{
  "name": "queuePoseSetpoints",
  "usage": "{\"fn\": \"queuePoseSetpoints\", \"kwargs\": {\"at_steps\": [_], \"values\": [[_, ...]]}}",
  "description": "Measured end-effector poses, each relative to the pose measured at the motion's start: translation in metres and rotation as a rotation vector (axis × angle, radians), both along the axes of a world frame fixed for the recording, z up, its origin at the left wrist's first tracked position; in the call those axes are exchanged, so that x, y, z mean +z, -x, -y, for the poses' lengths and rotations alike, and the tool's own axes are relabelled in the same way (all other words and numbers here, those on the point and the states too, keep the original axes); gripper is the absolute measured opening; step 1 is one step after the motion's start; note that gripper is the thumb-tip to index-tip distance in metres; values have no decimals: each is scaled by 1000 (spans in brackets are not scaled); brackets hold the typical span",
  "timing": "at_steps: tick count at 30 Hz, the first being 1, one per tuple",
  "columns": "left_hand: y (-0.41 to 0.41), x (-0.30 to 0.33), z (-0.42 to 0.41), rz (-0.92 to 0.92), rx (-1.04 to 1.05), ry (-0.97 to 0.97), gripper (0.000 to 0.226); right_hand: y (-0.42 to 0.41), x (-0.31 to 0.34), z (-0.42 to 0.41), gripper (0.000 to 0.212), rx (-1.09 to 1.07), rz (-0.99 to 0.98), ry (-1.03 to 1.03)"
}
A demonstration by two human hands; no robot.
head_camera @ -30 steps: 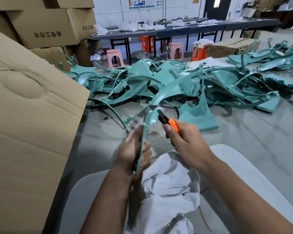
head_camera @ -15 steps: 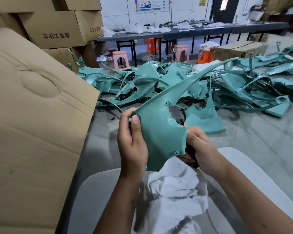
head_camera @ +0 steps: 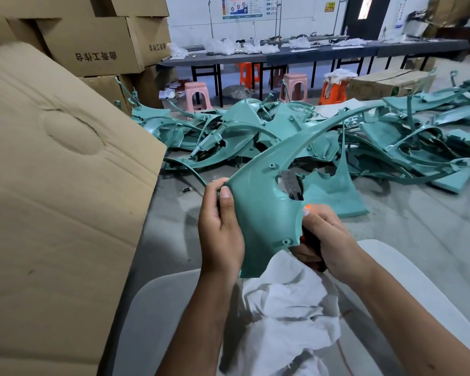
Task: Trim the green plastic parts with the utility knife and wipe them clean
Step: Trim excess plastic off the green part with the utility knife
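Observation:
A curved green plastic part (head_camera: 263,213) stands upright in front of me, its broad face toward the camera and its long thin arm sweeping up to the right. My left hand (head_camera: 220,232) grips its left edge, thumb on the face. My right hand (head_camera: 326,237) holds the part's right edge and also grips the orange utility knife (head_camera: 307,207), mostly hidden behind the part; the dark blade end (head_camera: 291,183) shows through a notch. A white cloth (head_camera: 285,302) lies in my lap below both hands.
A large pile of green parts (head_camera: 296,137) covers the concrete floor ahead. A tall cardboard box (head_camera: 52,199) stands close on my left, more boxes (head_camera: 92,42) stacked behind. Plastic stools (head_camera: 197,95) and a long dark table (head_camera: 310,54) stand at the back.
The part has been turned from edge-on to face-on toward me. My right hand with the knife has dropped behind the part's right edge. The head has tilted slightly.

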State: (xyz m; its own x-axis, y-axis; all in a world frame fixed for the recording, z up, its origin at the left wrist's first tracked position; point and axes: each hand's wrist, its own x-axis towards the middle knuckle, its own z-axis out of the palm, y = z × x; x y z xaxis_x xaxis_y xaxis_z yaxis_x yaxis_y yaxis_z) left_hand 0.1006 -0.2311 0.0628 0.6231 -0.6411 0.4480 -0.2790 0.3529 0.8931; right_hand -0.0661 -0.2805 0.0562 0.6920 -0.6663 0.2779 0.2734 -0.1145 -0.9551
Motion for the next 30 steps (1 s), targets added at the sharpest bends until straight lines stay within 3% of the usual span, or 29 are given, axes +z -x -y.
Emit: {"fn": "queuePoseSetpoints", "kwargs": {"at_steps": [4, 8, 14, 18, 22, 26, 30], "values": [[-10, 1, 3, -151, 14, -17, 25, 8, 3, 4, 73, 12, -148, 59], [-10, 2, 3, -170, 19, -24, 23, 7, 7, 3, 67, 42, -48, -25], [-5, -3, 7, -228, -1, -110, 24, -5, 4, -8, 53, -317, -63, 243], [-1, -8, 8, -258, -30, -203, 25, -4, 5, -5, 50, -393, -100, 352], [3, -10, 9, -319, -148, -338, 26, 1, 7, -2, 60, -539, -157, 519], [1, -4, 6, -476, -282, -418, 26, -6, 5, -3, 42, -727, -228, 662], [-5, -4, 6, -540, -351, -444, 25, -12, 0, -4, 41, -868, -308, 694]]}}
